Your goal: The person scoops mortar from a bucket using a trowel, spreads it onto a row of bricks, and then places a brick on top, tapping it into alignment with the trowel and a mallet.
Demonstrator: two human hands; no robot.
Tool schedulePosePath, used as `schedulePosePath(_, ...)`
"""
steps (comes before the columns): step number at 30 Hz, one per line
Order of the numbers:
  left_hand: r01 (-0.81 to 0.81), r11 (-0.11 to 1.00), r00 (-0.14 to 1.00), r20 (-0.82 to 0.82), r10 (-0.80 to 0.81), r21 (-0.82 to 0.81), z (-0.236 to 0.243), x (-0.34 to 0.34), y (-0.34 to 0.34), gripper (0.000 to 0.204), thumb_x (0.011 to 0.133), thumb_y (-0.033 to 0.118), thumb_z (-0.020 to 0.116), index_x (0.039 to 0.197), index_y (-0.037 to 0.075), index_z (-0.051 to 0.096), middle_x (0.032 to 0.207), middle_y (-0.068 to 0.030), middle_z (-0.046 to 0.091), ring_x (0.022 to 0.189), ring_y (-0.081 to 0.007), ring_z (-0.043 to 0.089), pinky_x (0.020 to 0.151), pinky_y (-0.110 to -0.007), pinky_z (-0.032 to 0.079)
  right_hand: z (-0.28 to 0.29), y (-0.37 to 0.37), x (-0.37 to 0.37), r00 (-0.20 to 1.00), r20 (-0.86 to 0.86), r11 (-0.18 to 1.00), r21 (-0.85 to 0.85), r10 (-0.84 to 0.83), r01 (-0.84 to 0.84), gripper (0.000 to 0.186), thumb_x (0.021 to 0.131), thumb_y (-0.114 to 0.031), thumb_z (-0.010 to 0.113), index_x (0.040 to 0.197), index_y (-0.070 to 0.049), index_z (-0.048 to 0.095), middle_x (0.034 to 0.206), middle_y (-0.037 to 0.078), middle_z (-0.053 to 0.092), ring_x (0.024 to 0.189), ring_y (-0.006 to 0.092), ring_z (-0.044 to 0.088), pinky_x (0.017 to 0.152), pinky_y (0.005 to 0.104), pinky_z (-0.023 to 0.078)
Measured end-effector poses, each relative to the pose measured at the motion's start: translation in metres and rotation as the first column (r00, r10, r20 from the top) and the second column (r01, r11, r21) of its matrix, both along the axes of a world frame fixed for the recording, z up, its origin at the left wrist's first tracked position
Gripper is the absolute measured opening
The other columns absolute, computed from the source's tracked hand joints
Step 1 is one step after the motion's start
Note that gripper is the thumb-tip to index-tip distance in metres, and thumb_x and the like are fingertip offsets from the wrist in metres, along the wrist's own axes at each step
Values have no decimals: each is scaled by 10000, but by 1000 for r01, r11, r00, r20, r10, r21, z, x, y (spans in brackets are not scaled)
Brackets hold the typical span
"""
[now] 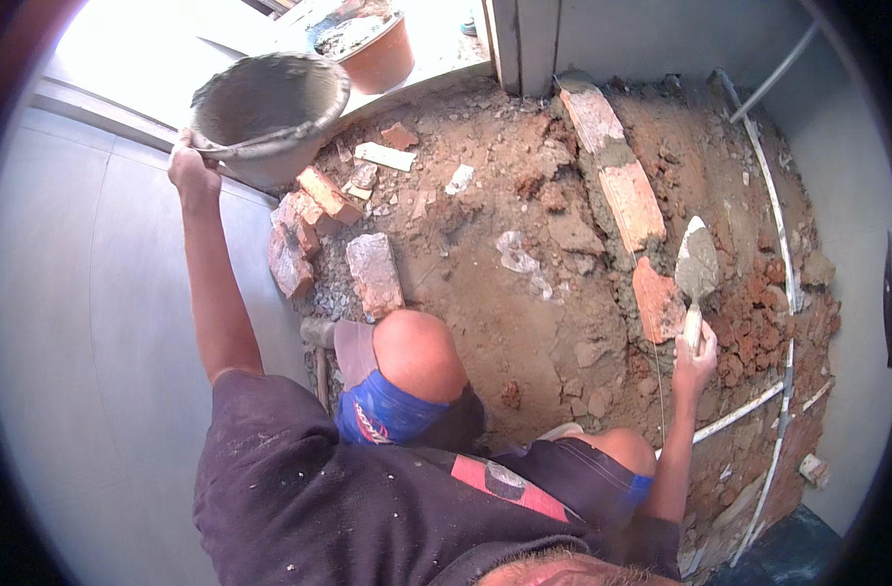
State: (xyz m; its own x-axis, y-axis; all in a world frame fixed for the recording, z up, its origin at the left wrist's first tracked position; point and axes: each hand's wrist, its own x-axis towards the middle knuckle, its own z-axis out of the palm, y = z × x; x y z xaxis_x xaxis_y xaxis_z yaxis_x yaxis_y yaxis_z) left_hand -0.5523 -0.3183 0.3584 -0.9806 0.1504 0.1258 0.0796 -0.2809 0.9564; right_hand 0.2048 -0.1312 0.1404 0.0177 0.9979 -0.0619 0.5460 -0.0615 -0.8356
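Observation:
At the upper left my left hand [194, 168] grips the rim of a grey, mortar-coated bucket [270, 107], which is tilted so that its inside shows. On the right my right hand [696, 359] is closed round the pale handle of a pointing trowel [698, 264]; grey mortar coats its blade. Just left of the trowel, a broken orange brick [659, 301] ends a row laid on the soil. Farther up that row lie another brick [631, 203] and a mortar-smeared brick [592, 117]. A thin string line [659, 381] runs along the row toward me.
Loose bricks [291, 244] and a single brick [374, 273] lie near my left knee, beside a hammer [319, 337]. An orange tub [377, 54] stands at the doorway. White pipes [773, 205] cross the soil on the right, near the grey wall [846, 146]. Crumpled plastic [522, 259] lies mid-floor.

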Motion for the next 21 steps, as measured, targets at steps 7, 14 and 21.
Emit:
schedulePosePath(7,-226,969,970,-73,234,104,-3,-133,41,222,939,107,525,1111,-9,603,1087,-130,627,909,-241,627,691,-368,519,29,-7,-58,986,-112,986,-130,-120,105,463,867,-45,614,1314,2,505,975,66,628,654,80,526,535,215,433)
schedulePosePath(14,-726,-255,681,-615,-398,-639,-74,-332,109,326,836,330,544,1034,138,720,1038,-122,712,1013,-280,677,809,-369,506,42,-4,-96,982,-86,959,-243,-170,145,454,848,-76,661,1282,-15,544,950,51,623,654,58,521,527,206,419)
schedulePosePath(21,-700,-205,654,-499,-569,-684,-158,-412,243,427,923,349,427,1249,108,558,1309,-143,546,1237,-283,499,1004,-360,370,49,-8,-119,975,-111,953,-259,-191,157,561,820,-181,727,1309,-11,510,1145,95,606,878,138,610,660,258,538)
